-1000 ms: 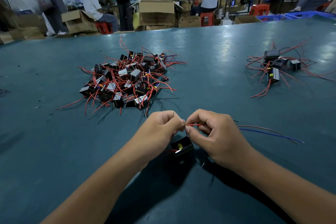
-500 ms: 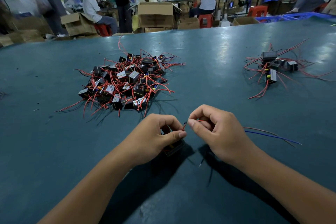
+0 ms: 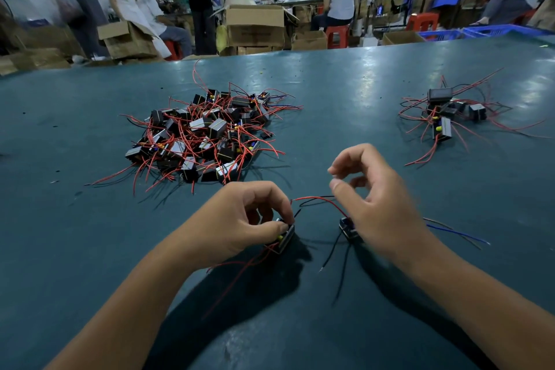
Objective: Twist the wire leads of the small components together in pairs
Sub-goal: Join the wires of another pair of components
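My left hand point(image 3: 246, 219) grips a small black component point(image 3: 285, 238) with thumb and fingers, low over the teal table point(image 3: 345, 93). A second black component point(image 3: 347, 227) lies just right of it, at the base of my right hand point(image 3: 378, 204). A red lead point(image 3: 318, 199) arcs between the two components. My right hand is blurred and hovers with thumb and forefinger apart, holding nothing I can see. Black leads point(image 3: 330, 252) trail toward me from the second component.
A big pile of black components with red leads point(image 3: 204, 135) lies ahead on the left. A smaller group point(image 3: 444, 117) sits at the far right. Loose blue and grey wires point(image 3: 456, 233) lie right of my right hand. People and cardboard boxes point(image 3: 255, 27) are beyond the table.
My hands were pinching the red lead together. They have parted: the right hand has let go and lifted, and the left hand has dropped onto its component. Two components now show.
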Demonstrator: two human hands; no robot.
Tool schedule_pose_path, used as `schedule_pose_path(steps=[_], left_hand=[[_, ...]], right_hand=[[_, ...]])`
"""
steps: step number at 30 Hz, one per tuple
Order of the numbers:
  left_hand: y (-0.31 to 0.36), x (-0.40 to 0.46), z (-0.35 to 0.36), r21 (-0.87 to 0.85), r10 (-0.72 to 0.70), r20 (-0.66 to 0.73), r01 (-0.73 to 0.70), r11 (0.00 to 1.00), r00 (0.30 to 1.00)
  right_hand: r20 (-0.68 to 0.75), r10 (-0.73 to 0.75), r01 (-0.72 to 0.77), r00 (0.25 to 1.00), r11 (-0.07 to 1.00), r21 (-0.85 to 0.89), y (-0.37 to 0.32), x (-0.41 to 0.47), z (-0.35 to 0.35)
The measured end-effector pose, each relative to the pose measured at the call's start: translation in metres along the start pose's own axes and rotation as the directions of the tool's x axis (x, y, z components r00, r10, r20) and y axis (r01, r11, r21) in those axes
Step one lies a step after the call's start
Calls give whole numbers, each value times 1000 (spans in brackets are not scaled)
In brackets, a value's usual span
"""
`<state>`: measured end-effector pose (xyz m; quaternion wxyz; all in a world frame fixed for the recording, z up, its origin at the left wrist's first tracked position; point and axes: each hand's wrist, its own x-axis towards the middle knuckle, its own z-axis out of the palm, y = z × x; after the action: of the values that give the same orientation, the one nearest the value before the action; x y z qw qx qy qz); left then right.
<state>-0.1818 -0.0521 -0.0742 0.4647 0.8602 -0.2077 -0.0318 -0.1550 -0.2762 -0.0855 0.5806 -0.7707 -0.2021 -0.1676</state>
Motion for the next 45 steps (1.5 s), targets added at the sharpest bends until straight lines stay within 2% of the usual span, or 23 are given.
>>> schedule_pose_path(steps=[2, 4, 7, 11, 14, 16, 19, 21, 24, 27, 29, 31, 36, 38, 41, 45], left_hand=[[1, 0, 3, -3, 28, -17, -28, 1000, 999], [2, 1, 5, -13, 33, -42, -34, 999, 999], [0, 2, 5, 5, 25, -89, -25, 1000, 996], [2, 2, 7, -32, 1, -110, -5, 999, 994], [4, 2, 12, -51, -66, -139, 60, 997, 988], [4, 1, 15, 54, -72, -195, 84, 995, 978], [5, 0, 20, 203, -38, -236, 88, 975, 971], [4, 0, 25, 330, -63, -213, 133, 935, 975], [3, 1, 28, 540, -124, -147, 185, 821, 981], [4, 2, 23, 589, -133, -45, 134, 797, 990], [5, 2, 17, 589, -141, 22, 102, 802, 990], [7, 1, 13, 583, -114, 26, 77, 809, 993], [8, 1, 27, 524, 80, -156, 14, 852, 984], [8, 2, 31, 500, 128, -182, -20, 866, 975], [6, 3, 29, 385, 131, -176, -54, 922, 976], [3, 3, 28, 181, 62, -206, -25, 983, 977]], right_hand=[[33, -33, 30, 999, 997, 71, -7, 4, -11], [198, -116, 108, 973, 993, 52, -15, 5, -22], [516, -173, 254, 839, 963, -91, -22, 4, -35], [751, -38, 345, 660, 903, -258, -19, 3, -40], [791, 36, 341, 611, 889, -305, -12, 4, -38], [774, 31, 330, 632, 893, -305, -9, 5, -36], [686, -34, 324, 727, 898, -298, -3, 5, -29], [611, -65, 306, 789, 904, -299, 0, 3, -24], [497, -76, 260, 864, 913, -313, 3, -1, -17], [373, -29, 138, 927, 953, -270, 6, -4, -14], [341, 14, 80, 940, 962, -260, 6, -6, -11], [320, 38, 42, 947, 970, -241, 7, -7, -8], [300, 79, -22, 951, 982, -188, 9, -9, -3], [296, 98, -62, 950, 990, -127, 9, -10, 0], [294, 101, -71, 951, 991, -112, 8, -12, 2], [282, 107, -78, 953, 991, -112, 7, -15, 4]])
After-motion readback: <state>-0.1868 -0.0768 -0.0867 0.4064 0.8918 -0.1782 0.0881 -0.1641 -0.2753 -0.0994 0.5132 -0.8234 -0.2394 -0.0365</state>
